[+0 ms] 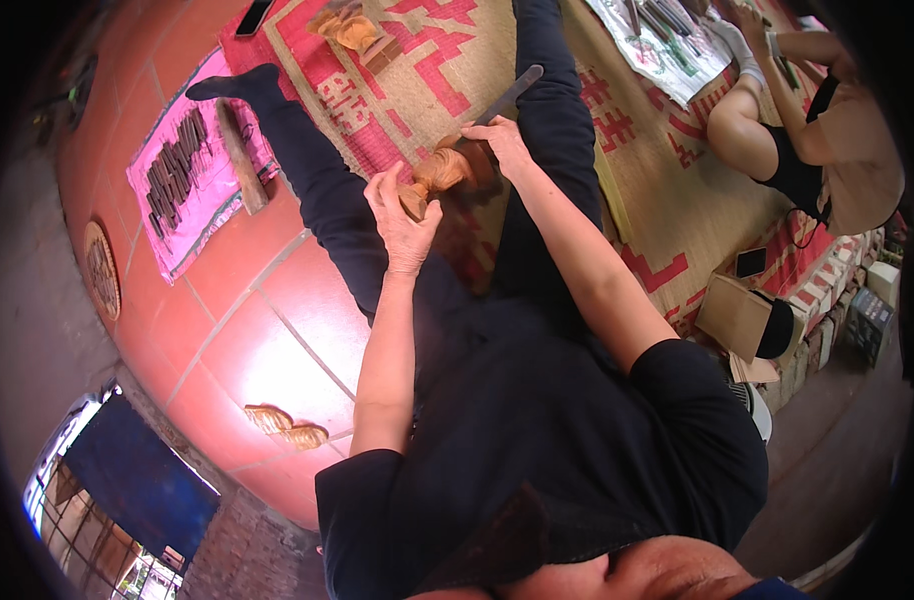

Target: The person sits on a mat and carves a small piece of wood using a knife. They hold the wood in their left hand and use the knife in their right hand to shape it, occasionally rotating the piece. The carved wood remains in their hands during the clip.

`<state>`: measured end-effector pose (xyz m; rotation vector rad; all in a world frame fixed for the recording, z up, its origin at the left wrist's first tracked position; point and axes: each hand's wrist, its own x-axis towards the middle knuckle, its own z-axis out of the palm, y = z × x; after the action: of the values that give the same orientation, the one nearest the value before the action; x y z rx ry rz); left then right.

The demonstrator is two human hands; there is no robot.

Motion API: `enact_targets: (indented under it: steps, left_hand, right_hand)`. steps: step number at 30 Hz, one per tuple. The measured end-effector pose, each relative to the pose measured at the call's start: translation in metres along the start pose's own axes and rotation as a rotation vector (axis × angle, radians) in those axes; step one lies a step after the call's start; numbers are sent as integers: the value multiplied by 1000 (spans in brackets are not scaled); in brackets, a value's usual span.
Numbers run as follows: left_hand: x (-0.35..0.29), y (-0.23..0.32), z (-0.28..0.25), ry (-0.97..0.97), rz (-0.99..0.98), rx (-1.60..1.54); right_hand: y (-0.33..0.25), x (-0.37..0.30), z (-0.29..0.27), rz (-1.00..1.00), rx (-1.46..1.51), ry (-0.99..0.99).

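Between my legs lies a carved wooden figure (440, 172) with rounded, grooved forms, tilted over the mat. My left hand (407, 220) is closed around its near end, thumb on one side and fingers on the other. At the far end, my right hand (503, 146) is closed beside a darker brown part of the wood. From its fingers a flat grey metal file (517, 92) with a rounded tip slants up and to the right, over my right leg. My right hand hides the near end of that file.
Several carving tools lie on a pink cloth (215, 215), with a wooden bar (239, 155) at its edge. Another carving (352, 32) stands on the patterned mat (642, 150). Carved pieces (287, 426) lie on the red tiles. At right, a person (827, 140) sits near a tool-covered white sheet (699, 82) and a cardboard box (729, 308).
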<state>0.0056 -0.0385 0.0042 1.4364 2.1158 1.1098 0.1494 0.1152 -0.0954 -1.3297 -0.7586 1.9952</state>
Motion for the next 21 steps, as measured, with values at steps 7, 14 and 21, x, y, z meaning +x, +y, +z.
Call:
enact_targets:
  steps: [7, 14, 21]
  left_hand:
    - [-5, -4, 1, 19, 6, -4]
    - [-2, -1, 2, -12, 7, 10]
    - [-1, -3, 2, 3, 13, 2]
  right_hand:
    - [-4, -9, 1, 34, -65, -165]
    - [-2, -2, 3, 34, 22, -6]
    - [-4, -5, 2, -7, -9, -50]
